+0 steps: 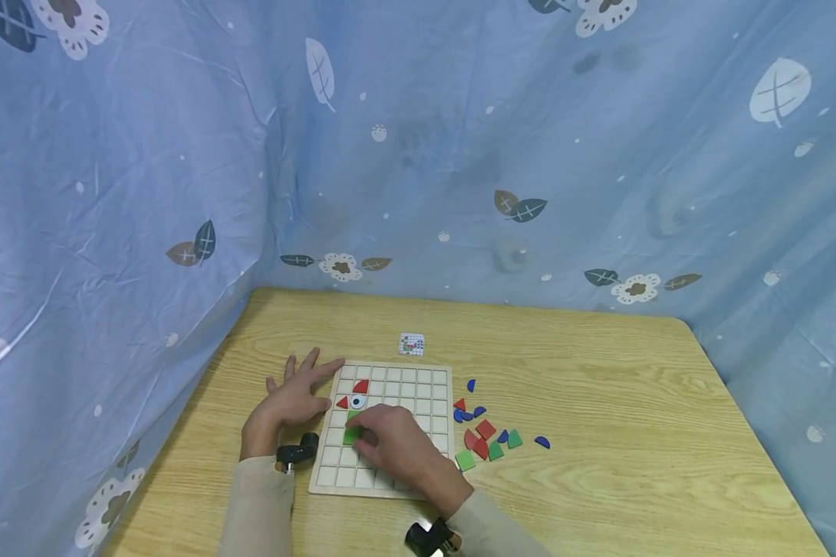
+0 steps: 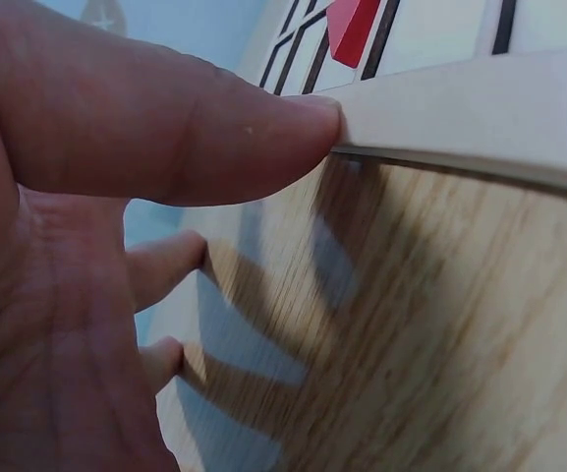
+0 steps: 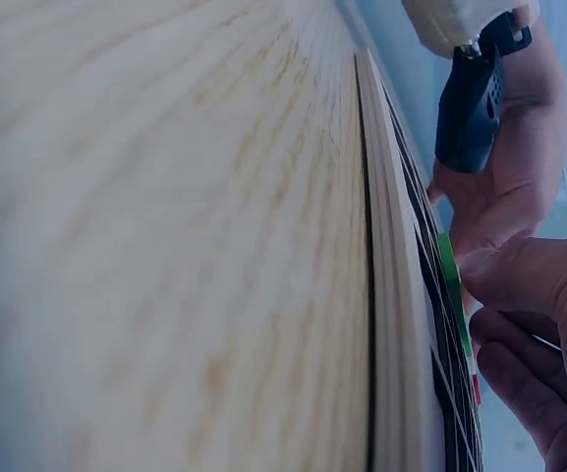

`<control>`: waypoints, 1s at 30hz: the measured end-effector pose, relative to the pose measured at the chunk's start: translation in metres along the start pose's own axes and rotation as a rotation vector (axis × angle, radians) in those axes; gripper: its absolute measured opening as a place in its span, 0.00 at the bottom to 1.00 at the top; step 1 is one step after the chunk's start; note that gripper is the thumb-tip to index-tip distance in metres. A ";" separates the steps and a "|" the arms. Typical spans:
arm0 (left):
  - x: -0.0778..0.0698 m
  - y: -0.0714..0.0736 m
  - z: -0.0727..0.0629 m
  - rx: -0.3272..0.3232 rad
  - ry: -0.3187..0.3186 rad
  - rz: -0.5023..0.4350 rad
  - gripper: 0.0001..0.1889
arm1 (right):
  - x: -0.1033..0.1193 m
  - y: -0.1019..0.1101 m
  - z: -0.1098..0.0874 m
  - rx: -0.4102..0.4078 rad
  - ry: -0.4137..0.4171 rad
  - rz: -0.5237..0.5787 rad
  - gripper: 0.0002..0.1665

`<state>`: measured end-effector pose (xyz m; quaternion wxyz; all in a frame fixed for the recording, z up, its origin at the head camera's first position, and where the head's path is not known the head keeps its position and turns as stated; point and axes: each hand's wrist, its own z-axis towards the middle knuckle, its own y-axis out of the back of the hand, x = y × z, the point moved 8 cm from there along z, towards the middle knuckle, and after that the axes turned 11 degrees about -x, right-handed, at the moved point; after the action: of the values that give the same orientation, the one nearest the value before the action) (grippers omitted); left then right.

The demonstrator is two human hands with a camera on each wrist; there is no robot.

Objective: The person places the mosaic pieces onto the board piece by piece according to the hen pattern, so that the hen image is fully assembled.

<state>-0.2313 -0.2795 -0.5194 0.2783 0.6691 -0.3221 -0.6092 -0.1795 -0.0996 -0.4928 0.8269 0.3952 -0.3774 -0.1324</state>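
Observation:
In the head view a wooden grid board [image 1: 326, 474] lies on the table. My left hand [image 1: 296, 398] is spread at its left side; in the left wrist view the thumb [image 2: 254, 138] touches the board's edge. My right hand [image 1: 397, 441] reaches over the board, and its thumb and index finger pinch a green square tile [image 1: 351, 436] at the left-hand cells. The right wrist view shows the thumb against green, with the other fingers curled. On the board sit a red quarter-circle [image 1: 361, 386], a red triangle [image 1: 343, 402] and a white tile with a blue dot [image 1: 358, 402].
Right of the board lie loose pieces: several blue half-circles [image 1: 542, 442], a red square [image 1: 485, 429], a light green square [image 1: 465, 461] and green quarter-circles [image 1: 515, 439]. A small pattern card [image 1: 412, 344] lies behind the board. Blue curtain [image 1: 418, 155] hangs around the table.

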 end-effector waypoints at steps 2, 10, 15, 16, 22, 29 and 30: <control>0.000 0.001 0.000 0.000 0.001 0.000 0.42 | 0.000 -0.001 0.001 -0.001 0.000 0.003 0.13; 0.001 0.001 -0.001 0.001 0.004 -0.001 0.42 | -0.001 -0.006 0.002 0.012 -0.006 -0.004 0.13; 0.001 0.000 -0.001 0.002 0.004 -0.003 0.42 | -0.004 0.000 -0.002 -0.001 -0.015 0.055 0.13; 0.001 0.000 -0.001 0.002 0.004 -0.001 0.42 | -0.005 0.002 -0.003 -0.003 -0.020 0.077 0.13; -0.001 -0.001 -0.001 0.002 0.011 0.004 0.42 | -0.017 0.017 -0.020 0.004 -0.092 0.274 0.17; -0.001 0.000 -0.002 0.007 0.010 -0.010 0.42 | -0.038 0.042 -0.054 -0.004 -0.206 0.400 0.19; -0.001 0.000 -0.002 0.008 0.009 -0.013 0.42 | -0.041 0.046 -0.059 -0.007 -0.217 0.403 0.19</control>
<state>-0.2292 -0.2788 -0.5185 0.2731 0.6749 -0.3191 -0.6067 -0.1678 -0.0156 -0.5028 0.7926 0.2922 -0.5351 -0.0077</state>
